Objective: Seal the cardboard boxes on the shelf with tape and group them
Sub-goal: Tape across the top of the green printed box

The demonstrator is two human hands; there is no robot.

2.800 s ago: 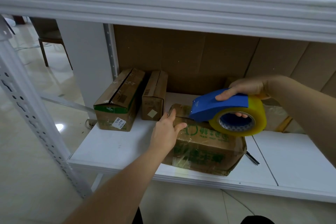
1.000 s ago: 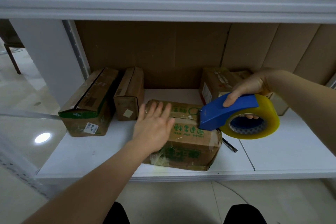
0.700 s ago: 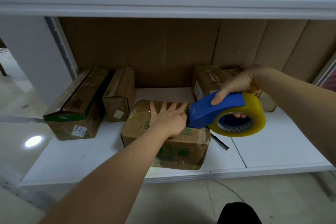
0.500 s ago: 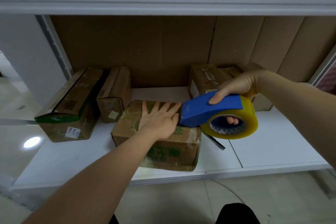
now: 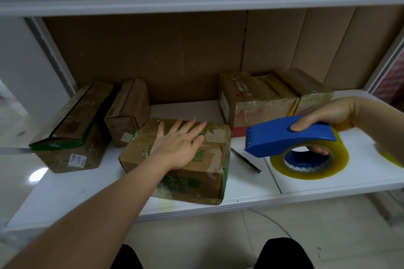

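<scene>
- The green-printed cardboard box (image 5: 190, 166) is seen at the front of the white shelf (image 5: 65, 192), near its front edge, with glossy clear tape visible across its top and sides.
- The left hand (image 5: 179, 146) is laid flat on top of this box, fingers straight and spread, nothing being gripped.
- The tape dispenser (image 5: 290, 137), blue with a yellowish roll of tape (image 5: 328, 166), is held just right of the box and apart from it; the right hand (image 5: 325, 120) is curled round it, thumb on the blue cover and fingers inside the roll's core.
- A thin dark pen-like object (image 5: 246, 160) is seen lying on the shelf between the box and the dispenser.
- Behind, to the right, a red-printed box (image 5: 251, 102) and a further taped box (image 5: 310, 91) are placed side by side, touching.
- At the left, a long box with green edging (image 5: 72, 129) and a narrow box (image 5: 129, 111) are set close together.
- The back of the shelf is lined with brown cardboard sheets (image 5: 153, 54).
</scene>
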